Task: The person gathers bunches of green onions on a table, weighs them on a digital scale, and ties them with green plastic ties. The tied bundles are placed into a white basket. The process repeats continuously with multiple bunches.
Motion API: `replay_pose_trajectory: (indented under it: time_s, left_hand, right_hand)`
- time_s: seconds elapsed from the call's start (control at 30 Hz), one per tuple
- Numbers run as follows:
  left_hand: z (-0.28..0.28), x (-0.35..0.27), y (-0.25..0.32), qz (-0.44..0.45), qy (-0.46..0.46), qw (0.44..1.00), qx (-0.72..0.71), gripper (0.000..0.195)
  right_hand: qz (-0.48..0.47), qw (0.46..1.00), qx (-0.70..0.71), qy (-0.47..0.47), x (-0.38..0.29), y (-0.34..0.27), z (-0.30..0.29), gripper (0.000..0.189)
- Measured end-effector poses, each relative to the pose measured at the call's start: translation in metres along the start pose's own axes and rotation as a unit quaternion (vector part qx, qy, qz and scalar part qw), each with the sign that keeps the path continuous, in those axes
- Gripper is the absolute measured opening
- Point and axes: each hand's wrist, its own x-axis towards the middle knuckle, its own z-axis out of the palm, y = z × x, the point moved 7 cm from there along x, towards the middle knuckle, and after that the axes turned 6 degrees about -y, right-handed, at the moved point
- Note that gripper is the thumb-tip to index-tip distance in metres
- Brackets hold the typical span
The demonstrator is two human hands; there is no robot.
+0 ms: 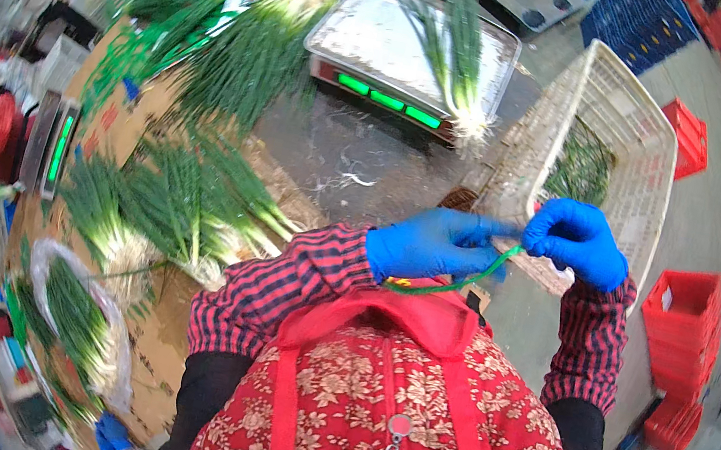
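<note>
Both of my hands wear blue gloves. Between thumb and fingers, my right hand (576, 241) pinches one end of a narrow green strip (457, 287). The strip curves down and left below my left hand (439, 244), towards the red apron (382, 307). My left hand is blurred, its fingers spread and pointing right near the strip; no grip on anything shows there. Ahead, one bunch of spring onions (462, 63) lies across a scale (406, 39) with green lit displays, its roots hanging over the near edge.
A white plastic crate (653, 167) with green leaves inside stands beyond my right hand. Spring onion bunches (186, 196) and a larger pile (254, 50) lie leftward on cardboard (162, 342). Another gloved hand (112, 437) shows lower left. Red crates (683, 329) stand on the right.
</note>
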Motion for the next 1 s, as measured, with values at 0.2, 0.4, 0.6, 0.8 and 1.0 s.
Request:
replay_pose_trajectory:
  time_s: [0.2,0.4,0.6,0.8,1.0]
  left_hand:
    - [-0.021,-0.056,-0.016,0.078,0.072,0.99,-0.092,0.04]
    - [-0.023,-0.093,-0.045,0.033,0.093,0.992,-0.082,0.041]
    - [-0.038,-0.128,-0.063,0.058,0.161,0.981,-0.087,0.033]
    - [-0.053,-0.144,-0.073,0.008,0.229,0.972,-0.048,0.029]
    - [-0.086,-0.146,-0.074,0.049,0.398,0.914,-0.059,0.019]
  right_hand:
    - [-0.059,0.996,-0.029,0.062,-0.001,-0.003,0.024,0.016]
    - [-0.102,0.984,-0.143,0.036,0.026,-0.012,0.055,0.018]
    - [-0.117,0.979,-0.163,0.033,0.044,-0.015,0.07,0.019]
    - [-0.255,0.881,-0.365,0.161,0.072,-0.017,0.079,0.026]
    - [-0.261,0.871,-0.256,0.329,0.066,-0.004,0.102,0.015]
